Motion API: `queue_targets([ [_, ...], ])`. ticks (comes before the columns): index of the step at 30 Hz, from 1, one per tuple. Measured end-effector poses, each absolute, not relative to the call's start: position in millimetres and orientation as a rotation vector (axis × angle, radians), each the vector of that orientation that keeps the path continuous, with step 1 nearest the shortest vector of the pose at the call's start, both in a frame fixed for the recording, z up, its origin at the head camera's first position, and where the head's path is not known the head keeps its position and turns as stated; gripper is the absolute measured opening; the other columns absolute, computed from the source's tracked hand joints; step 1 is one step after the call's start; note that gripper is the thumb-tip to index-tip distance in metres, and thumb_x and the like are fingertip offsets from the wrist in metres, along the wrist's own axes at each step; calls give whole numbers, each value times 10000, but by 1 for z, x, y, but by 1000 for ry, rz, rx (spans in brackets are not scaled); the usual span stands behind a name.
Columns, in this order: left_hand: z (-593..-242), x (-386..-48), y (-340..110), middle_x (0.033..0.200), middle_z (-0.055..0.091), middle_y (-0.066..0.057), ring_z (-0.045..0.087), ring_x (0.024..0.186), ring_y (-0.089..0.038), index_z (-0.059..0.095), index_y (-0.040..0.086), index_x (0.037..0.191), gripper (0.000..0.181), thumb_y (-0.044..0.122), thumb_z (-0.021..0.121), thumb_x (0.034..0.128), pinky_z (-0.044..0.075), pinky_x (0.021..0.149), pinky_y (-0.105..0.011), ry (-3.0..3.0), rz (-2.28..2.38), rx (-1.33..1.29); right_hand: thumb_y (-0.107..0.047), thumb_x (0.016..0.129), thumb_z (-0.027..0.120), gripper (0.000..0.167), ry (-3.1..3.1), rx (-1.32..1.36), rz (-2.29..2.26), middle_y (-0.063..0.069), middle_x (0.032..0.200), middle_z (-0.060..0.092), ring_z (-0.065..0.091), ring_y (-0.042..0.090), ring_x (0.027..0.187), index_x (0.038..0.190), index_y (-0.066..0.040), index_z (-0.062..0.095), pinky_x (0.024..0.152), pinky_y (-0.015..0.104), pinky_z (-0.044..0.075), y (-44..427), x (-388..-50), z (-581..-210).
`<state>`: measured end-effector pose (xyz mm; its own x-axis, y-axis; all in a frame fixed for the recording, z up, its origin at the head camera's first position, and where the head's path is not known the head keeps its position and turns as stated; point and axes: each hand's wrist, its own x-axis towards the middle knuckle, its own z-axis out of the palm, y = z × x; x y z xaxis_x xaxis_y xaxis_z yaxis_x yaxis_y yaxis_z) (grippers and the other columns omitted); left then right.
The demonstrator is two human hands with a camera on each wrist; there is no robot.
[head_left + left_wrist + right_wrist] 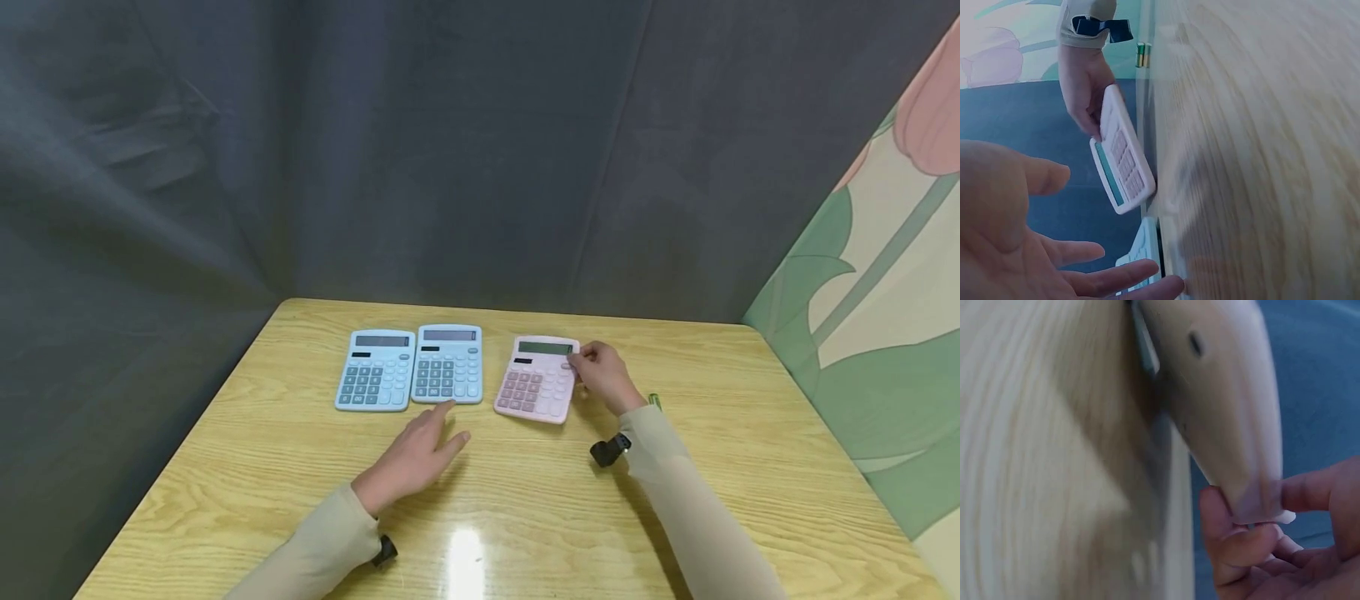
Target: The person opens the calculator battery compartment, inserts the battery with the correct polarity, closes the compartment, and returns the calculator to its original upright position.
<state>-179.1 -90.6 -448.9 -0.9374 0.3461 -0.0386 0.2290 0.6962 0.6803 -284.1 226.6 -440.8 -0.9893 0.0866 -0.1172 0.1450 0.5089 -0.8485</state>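
My right hand (606, 377) pinches a pink calculator (537, 379) by its right edge, thumb on the top face and fingers curled beneath. In the right wrist view the underside of the pink calculator (1225, 394) shows, tilted up off the table. My left hand (408, 460) is held over the table with fingers spread and nothing in its grasp. Its fingertips are near the lower edge of a blue calculator (448, 364); whether they touch cannot be told. Left of that one lies a second blue calculator (376, 371), close beside it.
Green batteries (1142, 55) lie on the wooden table (517, 517), partly hidden behind the right wrist in the head view. A dark curtain (480, 158) hangs behind the table, and a flowered panel (885, 275) stands at the right.
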Motion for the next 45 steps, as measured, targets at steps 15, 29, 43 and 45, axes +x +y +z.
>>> queue_targets([
  [15, -425, -163, -77, 1473, 490, -149, 501, 1320, -336, 381, 129, 1537, 622, 489, 469, 1038, 435, 1067, -553, 2660, 1154, 632, -165, 912, 604, 203, 2961, -69, -1373, 96, 700, 538, 597, 180, 569, 799, -36, 494, 481, 286, 539, 202, -230, -405],
  [29, -413, -161, -59, 1418, 551, -130, 600, 1181, -260, 418, 165, 1519, 544, 445, 458, 1054, 508, 976, -460, 2388, 1362, 719, -221, 855, 622, 221, 3096, -151, -989, 26, 583, 437, 411, 151, 460, 743, -71, 503, 412, 271, 368, 157, -201, -382],
  [43, -410, -160, -47, 1227, 625, -22, 624, 994, -153, 501, 78, 1425, 571, 377, 654, 964, 544, 818, -283, 2377, 1380, 730, -198, 827, 626, 184, 3066, -213, -922, 41, 598, 476, 449, 165, 484, 725, -70, 543, 427, 266, 366, 120, -192, -388],
  [45, -411, -160, -48, 1191, 641, -30, 627, 960, -148, 532, 55, 1388, 535, 332, 668, 951, 548, 786, -272, 2403, 1383, 719, -192, 826, 634, 201, 3078, -248, -930, 19, 581, 447, 425, 149, 471, 702, -80, 521, 420, 256, 348, 117, -192, -390],
])
